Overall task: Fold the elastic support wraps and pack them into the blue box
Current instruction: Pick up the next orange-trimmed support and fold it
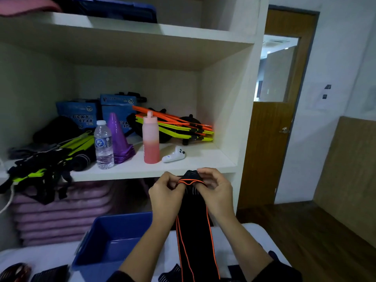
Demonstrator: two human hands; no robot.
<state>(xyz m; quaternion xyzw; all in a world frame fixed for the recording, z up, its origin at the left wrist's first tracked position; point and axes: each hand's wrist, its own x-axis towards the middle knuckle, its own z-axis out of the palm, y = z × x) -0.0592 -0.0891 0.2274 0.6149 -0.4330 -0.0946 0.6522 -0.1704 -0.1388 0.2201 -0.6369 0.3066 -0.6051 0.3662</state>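
A big white shelf unit (130,171) fills the left and middle of the frame, and a brown wooden door (270,149) with a glass pane stands at the right of it. In the lower left part of the frame, an open blue plastic box (122,217) sits on a white surface, just beside the left forearm. The long black elastic wrap with orange edges (193,231) hangs in the lower middle of the frame, from the hands down to the bottom edge, to the right of the box and not inside it. Its upper end is bent over at the fingers. The left hand (165,192) and the right hand (216,190) both pinch this upper end with curled fingers, close together, in front of the shelf edge. On the shelf above the hands stand a pink plastic bottle (151,141), a stack of purple cones (120,139) and a clear water bottle (103,147). A small white controller (174,154) lies just right of the pink bottle.
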